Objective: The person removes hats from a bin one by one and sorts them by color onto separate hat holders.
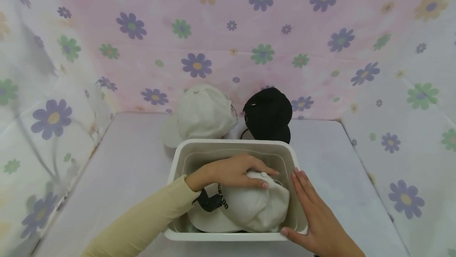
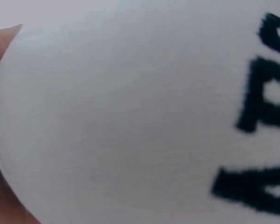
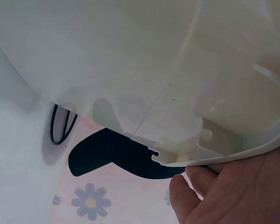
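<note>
A white cap [image 1: 254, 205] with dark lettering lies inside the white plastic tub [image 1: 231, 236]. My left hand [image 1: 235, 172] reaches into the tub and grips the crown of this cap, thumb and fingers on either side of its top button. Up close in the left wrist view, the white fabric [image 2: 116, 116] fills most of the picture, with parts of the hand at the left edge. My right hand [image 1: 317, 213] rests along the tub's right side, its fingers straight against the rim and its thumb by the front corner. The right wrist view shows that hand [image 3: 238, 191] touching the rim.
Behind the tub sit another white cap [image 1: 203, 112] at the left and a black cap [image 1: 268, 114] at the right. The pale tabletop [image 1: 139, 170] is bounded by flower-patterned cloth walls [image 1: 228, 39] at the back and sides.
</note>
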The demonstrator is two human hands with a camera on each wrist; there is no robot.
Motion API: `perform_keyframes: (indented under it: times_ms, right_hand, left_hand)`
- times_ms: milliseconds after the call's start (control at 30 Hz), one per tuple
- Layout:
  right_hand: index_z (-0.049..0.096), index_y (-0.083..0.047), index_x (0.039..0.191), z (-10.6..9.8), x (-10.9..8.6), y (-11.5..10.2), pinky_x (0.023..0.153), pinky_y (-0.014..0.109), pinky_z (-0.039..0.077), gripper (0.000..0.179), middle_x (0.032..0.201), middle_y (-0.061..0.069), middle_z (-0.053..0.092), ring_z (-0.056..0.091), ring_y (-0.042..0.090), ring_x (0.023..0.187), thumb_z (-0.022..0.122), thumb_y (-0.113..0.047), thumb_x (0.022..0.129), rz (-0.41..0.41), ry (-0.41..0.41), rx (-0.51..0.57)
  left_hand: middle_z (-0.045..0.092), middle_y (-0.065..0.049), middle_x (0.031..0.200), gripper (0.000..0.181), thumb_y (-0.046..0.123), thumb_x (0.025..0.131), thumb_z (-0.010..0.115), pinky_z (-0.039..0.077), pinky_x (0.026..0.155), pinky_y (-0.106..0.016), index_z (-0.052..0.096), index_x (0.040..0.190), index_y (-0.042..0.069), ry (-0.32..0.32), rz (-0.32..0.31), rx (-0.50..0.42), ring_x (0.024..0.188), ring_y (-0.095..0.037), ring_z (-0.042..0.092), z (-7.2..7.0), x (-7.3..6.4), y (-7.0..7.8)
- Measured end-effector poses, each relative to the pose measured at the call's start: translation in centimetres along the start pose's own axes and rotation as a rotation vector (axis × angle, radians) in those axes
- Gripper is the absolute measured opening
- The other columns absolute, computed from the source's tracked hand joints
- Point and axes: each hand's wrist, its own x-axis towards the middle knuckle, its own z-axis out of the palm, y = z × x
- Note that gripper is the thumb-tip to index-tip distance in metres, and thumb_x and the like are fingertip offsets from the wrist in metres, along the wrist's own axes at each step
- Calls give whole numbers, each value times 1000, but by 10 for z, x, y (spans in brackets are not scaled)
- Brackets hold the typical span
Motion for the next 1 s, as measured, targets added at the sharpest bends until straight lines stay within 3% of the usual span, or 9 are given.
perform_keyframes:
  times_ms: [433,667,1000]
  right_hand:
    - [21,-2,162,1,0,2,117,6,4,120,169,15,19,9,21,158,84,-55,74,-6,8,12]
    - [20,-3,162,1,-1,5,117,7,4,120,169,14,19,9,22,158,82,-58,76,-10,8,16]
    - [19,-3,162,1,-1,4,117,6,5,120,170,14,18,9,21,158,84,-54,75,-4,6,37]
  left_hand:
    - [68,-1,134,39,19,99,68,48,99,-19,66,136,11,91,25,-35,120,-4,61,0,1,1]
    - [69,-3,132,38,20,99,68,46,103,-21,67,136,11,102,23,-24,123,-4,60,1,1,3]
    - [69,-2,132,37,20,98,69,45,106,-23,68,134,11,131,70,-14,124,-6,59,1,3,1]
